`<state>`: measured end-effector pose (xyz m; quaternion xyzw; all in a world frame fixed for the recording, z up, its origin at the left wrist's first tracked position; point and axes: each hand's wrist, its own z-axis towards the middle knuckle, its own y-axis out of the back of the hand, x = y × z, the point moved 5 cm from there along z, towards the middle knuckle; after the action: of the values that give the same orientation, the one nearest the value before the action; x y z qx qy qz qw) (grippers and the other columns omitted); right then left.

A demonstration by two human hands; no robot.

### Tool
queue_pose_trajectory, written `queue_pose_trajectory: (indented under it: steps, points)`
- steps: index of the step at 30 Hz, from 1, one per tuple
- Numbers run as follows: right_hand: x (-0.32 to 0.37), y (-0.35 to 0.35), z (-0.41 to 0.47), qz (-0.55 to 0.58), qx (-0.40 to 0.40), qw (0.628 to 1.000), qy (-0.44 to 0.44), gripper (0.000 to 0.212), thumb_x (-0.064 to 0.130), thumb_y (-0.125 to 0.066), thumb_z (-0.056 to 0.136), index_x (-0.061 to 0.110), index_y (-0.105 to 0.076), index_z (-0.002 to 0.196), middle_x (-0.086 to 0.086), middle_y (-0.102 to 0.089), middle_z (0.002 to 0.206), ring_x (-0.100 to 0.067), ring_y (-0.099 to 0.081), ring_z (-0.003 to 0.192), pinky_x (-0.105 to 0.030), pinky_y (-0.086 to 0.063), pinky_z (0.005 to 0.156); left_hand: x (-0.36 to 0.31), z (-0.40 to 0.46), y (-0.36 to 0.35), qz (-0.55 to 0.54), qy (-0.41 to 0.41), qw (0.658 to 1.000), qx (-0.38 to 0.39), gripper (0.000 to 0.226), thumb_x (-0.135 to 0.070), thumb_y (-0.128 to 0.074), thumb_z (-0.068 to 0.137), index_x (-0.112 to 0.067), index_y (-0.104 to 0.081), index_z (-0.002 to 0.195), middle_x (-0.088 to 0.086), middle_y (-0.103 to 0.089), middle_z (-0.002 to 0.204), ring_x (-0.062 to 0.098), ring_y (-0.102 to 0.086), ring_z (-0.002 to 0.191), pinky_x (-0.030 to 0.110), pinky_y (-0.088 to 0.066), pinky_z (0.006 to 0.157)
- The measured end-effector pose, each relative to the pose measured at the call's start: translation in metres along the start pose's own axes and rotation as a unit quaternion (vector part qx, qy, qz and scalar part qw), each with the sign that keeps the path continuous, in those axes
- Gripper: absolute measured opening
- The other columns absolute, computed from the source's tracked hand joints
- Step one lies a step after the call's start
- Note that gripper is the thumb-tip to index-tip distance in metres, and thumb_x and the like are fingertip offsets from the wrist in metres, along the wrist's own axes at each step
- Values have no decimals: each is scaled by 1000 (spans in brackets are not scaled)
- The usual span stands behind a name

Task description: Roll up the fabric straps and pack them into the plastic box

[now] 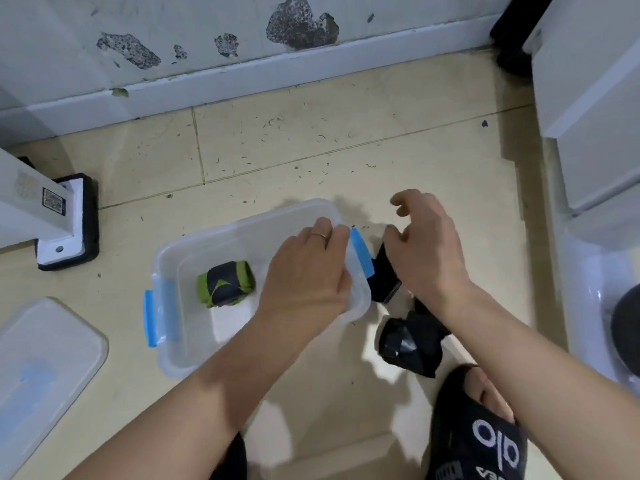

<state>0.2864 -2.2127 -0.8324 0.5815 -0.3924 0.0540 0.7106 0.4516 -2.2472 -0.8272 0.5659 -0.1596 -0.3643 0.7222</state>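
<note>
Left hand [304, 271] grips the box [194, 341] rim at three o'clock; right hand [427, 247] hovers released above the black strap [384, 275], which may unroll if grabbed loosely.

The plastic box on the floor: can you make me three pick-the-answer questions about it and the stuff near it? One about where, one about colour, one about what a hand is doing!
1. Where is the green and black rolled strap?
A. inside the plastic box
B. on the lid
C. in a hand

2. What colour are the box's latches?
A. red
B. blue
C. yellow

3. What is the left hand doing?
A. lifting the lid
B. holding the green roll
C. resting on the box's right rim

Answers: 1 A, the roll lies on the box bottom. 2 B, both side clips are blue. 3 C, its fingers lie over the rim beside the latch.
</note>
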Motion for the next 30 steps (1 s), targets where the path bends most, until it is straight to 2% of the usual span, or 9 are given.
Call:
queue_pose_trajectory:
  steps: [2, 4, 7, 11, 13, 15, 21, 25, 30]
  points:
    - [-51, 21, -1, -13, -18, 996, -84, 35, 9, -55, 93, 16, -55, 127, -4, -59, 120, -23, -57, 91, -32, -43, 80, -44, -1, -5, -17, -89, 996, 7, 34, -9, -76, 63, -8, -65, 95, 9, -61, 88, 26, -53, 65, 33, -38, 56]
    - [-93, 31, -11, -29, -7, 987, -155, 33, 12, -56, 93, 14, -56, 126, -10, -60, 120, -28, -59, 96, -33, -42, 81, -79, -10, -21, -14, -161, 986, 45, 29, -12, -74, 65, -13, -65, 92, 5, -62, 87, 23, -52, 70, 32, -33, 61]
    - [-129, 26, -36, -54, 82, 972, -212, 42, 17, -60, 92, 15, -56, 133, -10, -60, 125, -31, -59, 108, -35, -46, 86, -108, -33, -57, -14, -227, 960, 163, 30, -22, -78, 63, -19, -63, 89, 0, -60, 81, 18, -53, 71, 30, -34, 62]
    - [-138, 8, -61, -31, 221, 949, -223, 62, 29, -61, 72, 24, -59, 134, -3, -61, 127, -27, -59, 114, -38, -51, 97, -117, -59, -97, 29, -202, 939, 276, 56, -29, -75, 78, -12, -55, 127, 7, -59, 117, 23, -57, 102, 32, -48, 85]
    - [-144, 5, -63, -24, 221, 952, -211, 66, 33, -58, 65, 26, -60, 131, -4, -62, 121, -27, -60, 108, -41, -53, 93, -117, -57, -101, 56, -184, 941, 280, 74, -30, -78, 77, -9, -47, 141, 8, -56, 125, 24, -57, 106, 32, -49, 87]
    - [-150, 3, -62, -22, 217, 955, -203, 62, 28, -67, 72, 25, -57, 134, -5, -59, 122, -28, -60, 109, -42, -53, 93, -119, -54, -104, 80, -182, 938, 284, 82, -32, -80, 77, -9, -43, 147, 8, -57, 124, 24, -56, 105, 32, -47, 85]
    - [-164, -10, -64, -52, 219, 958, -177, 70, 20, -75, 79, 26, -47, 143, -6, -59, 129, -29, -59, 115, -41, -51, 95, -124, -56, -123, 109, -192, 920, 324, 68, -32, -85, 69, -12, -56, 127, 4, -64, 103, 23, -55, 92, 32, -43, 81]
    - [-167, -12, -61, -81, 215, 958, -173, 68, 23, -76, 82, 22, -47, 143, -6, -56, 133, -30, -59, 117, -38, -51, 93, -124, -50, -113, 57, -172, 935, 306, 61, -25, -76, 79, -12, -48, 131, 7, -60, 115, 26, -57, 102, 33, -42, 87]
    - [-151, 24, -39, -47, 161, 970, -176, 57, 17, -78, 77, 18, -57, 130, -8, -62, 114, -29, -59, 97, -34, -45, 75, -110, -41, -37, -95, -135, 951, 261, 47, -45, -69, 64, -23, -51, 101, -6, -51, 89, 18, -50, 77, 28, -34, 63]
